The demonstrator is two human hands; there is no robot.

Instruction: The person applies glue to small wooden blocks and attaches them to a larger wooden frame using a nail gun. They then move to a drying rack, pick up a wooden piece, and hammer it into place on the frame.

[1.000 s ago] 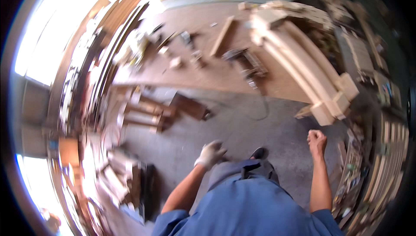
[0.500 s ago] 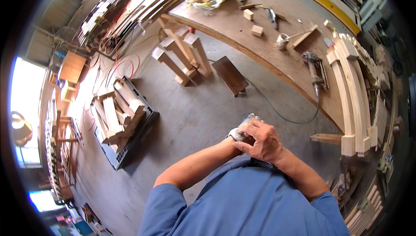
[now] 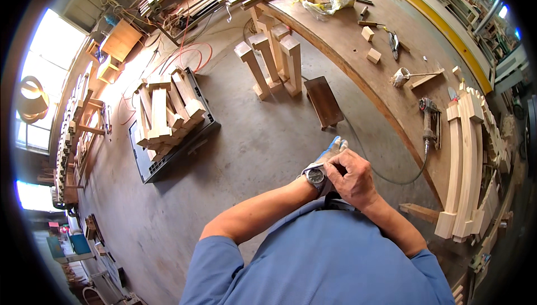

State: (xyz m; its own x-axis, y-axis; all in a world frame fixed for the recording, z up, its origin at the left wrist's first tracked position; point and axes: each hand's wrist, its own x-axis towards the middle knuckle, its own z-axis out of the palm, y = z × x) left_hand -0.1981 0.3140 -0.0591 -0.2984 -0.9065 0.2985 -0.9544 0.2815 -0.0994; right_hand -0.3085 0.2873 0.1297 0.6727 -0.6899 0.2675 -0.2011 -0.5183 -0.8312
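Note:
My left hand point(image 3: 330, 156) wears a grey work glove with blue fingertips, and a wristwatch point(image 3: 316, 176) sits on that wrist. My bare right hand point(image 3: 351, 179) lies over the left wrist, its fingers pinching the cuff of the glove next to the watch. Both hands meet in front of my chest, above the concrete floor. My blue shirt fills the lower part of the head view.
A long wooden workbench point(image 3: 358, 75) runs on the right with a power tool point(image 3: 429, 120), its cable, small blocks and a stack of curved wooden parts point(image 3: 467, 165). On the floor stand a dark pallet of wood pieces point(image 3: 165, 123), upright wooden posts point(image 3: 271, 61) and a small dark stool point(image 3: 324, 101).
A second ago my hands were apart at my sides. They came together, and my right hand now grips the glove cuff on the left wrist. The view swung left across the shop.

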